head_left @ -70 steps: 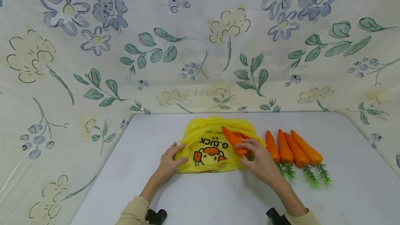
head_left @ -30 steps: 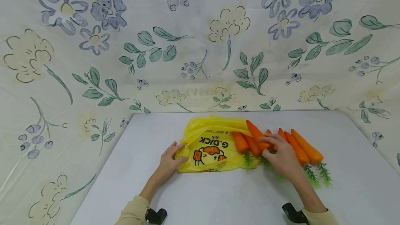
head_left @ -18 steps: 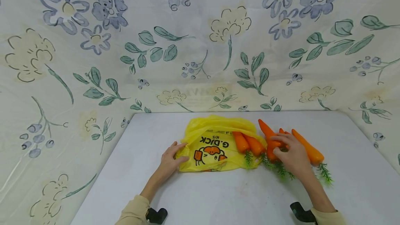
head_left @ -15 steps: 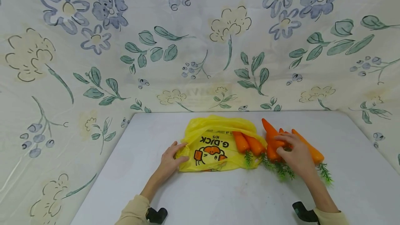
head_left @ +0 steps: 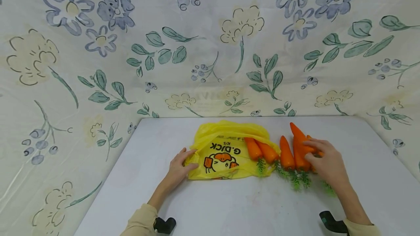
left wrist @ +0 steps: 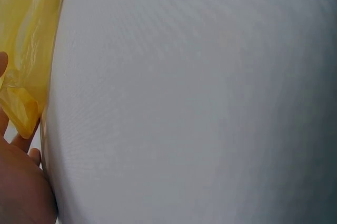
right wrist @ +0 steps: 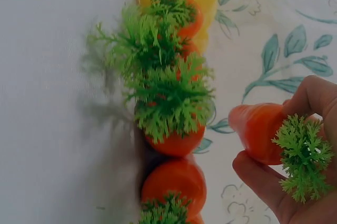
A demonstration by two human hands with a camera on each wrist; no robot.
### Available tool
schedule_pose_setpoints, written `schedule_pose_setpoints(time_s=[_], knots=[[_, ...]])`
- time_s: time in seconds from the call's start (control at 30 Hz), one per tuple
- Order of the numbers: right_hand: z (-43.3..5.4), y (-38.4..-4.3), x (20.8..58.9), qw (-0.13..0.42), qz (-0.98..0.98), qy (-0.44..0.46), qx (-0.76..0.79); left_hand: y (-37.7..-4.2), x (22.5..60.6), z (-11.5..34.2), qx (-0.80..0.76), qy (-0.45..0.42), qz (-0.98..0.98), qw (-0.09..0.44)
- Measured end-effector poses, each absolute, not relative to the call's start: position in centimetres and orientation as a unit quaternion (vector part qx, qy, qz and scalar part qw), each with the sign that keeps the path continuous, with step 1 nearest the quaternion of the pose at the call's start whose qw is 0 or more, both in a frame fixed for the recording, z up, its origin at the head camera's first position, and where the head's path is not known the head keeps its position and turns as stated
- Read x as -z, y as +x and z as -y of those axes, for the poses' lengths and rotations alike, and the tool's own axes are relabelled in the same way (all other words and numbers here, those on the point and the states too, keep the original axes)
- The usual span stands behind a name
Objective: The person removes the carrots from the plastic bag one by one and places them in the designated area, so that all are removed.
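Observation:
My right hand [head_left: 329, 163] pinches an orange toy carrot [head_left: 298, 132] between thumb and fingers, its green leafy top [right wrist: 304, 158] near the palm in the right wrist view. This carrot is held above a row of other carrots [head_left: 287, 156], overlapping some of them in the head view. A yellow plastic bag [head_left: 213, 146] with a printed cartoon lies left of the row. Two carrots [head_left: 253, 150] stick out of its right side, tops outward. My left hand [head_left: 177, 168] holds the bag's left edge, with a gathered corner [left wrist: 23, 111] between thumb and fingers.
Everything lies on a white table [head_left: 242, 207], whose far edge meets a floral-patterned sheet [head_left: 210, 46]. Black wrist-worn devices [head_left: 165, 225] show at both sleeves. The leafy tops [head_left: 296, 179] of the row point toward me.
My right hand has drawn the carrot out from the bag's mouth and carried it rightward over the row. Two carrots now show at the bag's opening. The left hand has stayed put.

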State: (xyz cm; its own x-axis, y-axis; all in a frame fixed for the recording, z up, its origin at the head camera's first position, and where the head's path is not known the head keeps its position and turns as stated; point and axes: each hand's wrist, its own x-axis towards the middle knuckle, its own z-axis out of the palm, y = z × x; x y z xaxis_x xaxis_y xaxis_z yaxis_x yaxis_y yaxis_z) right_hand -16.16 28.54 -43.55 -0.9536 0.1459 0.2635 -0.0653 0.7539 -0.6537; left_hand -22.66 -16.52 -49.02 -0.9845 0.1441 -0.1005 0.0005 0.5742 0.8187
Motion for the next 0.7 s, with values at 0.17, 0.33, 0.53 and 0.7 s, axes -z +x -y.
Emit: schedule_pose_setpoints(time_s=[0.17, 0.33, 0.53, 0.7], knots=[[-29.7, -16.0, 43.6, 0.152, 0.924, -0.02, -0.349, -22.6, 49.0, 16.5, -0.46, 0.041, -0.884, 0.079], [-30.7, -15.9, 43.4, 0.151, 0.922, -0.03, -0.354, -22.7, 49.0, 16.5, -0.46, 0.043, -0.884, 0.077], [-32.2, -15.9, 43.3, 0.145, 0.925, -0.043, -0.349, -22.6, 49.0, 16.5, -0.461, 0.041, -0.884, 0.075], [-33.1, -15.7, 43.2, 0.135, 0.929, -0.05, -0.342, -22.6, 49.0, 16.5, -0.461, 0.042, -0.883, 0.074]])
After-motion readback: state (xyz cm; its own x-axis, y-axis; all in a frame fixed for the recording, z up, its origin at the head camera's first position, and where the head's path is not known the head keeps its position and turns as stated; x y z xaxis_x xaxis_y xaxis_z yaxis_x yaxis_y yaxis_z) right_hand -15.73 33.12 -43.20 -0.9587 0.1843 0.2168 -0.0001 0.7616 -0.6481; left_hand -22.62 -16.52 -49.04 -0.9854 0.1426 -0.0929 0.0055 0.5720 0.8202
